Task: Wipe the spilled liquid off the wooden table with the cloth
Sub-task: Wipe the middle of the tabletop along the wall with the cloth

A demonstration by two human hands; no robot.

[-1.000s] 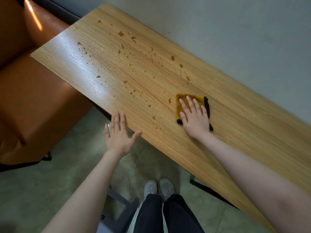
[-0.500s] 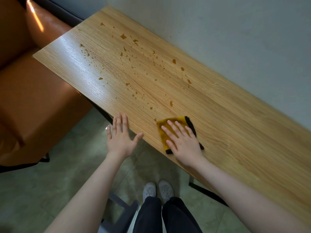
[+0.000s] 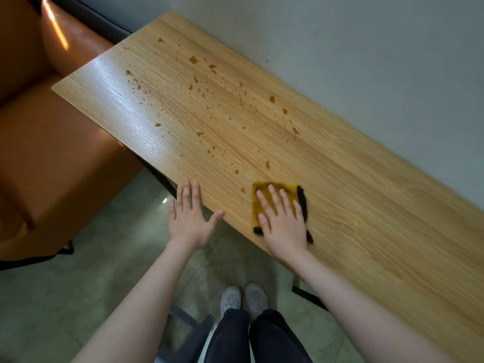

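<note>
Right hand (image 3: 284,226) presses flat, fingers straight, on the yellow cloth (image 3: 264,191) near the surface's (image 3: 366,205) front edge; amber droplets (image 3: 209,106) lie ahead and leftward. Left hand (image 3: 190,218) hovers spread.

Likely a café or lounge seating area. Long wood-grain counter (image 3: 340,179) set against a plain pale wall (image 3: 366,61) at 1 o'clock. Orange padded bench seat (image 3: 52,166) at 9 o'clock. Green tiled floor (image 3: 65,297) at 7 o'clock.

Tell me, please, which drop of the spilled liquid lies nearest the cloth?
The small amber drop just off the left edge of the cloth; every other drop sits farther up the table.
</note>
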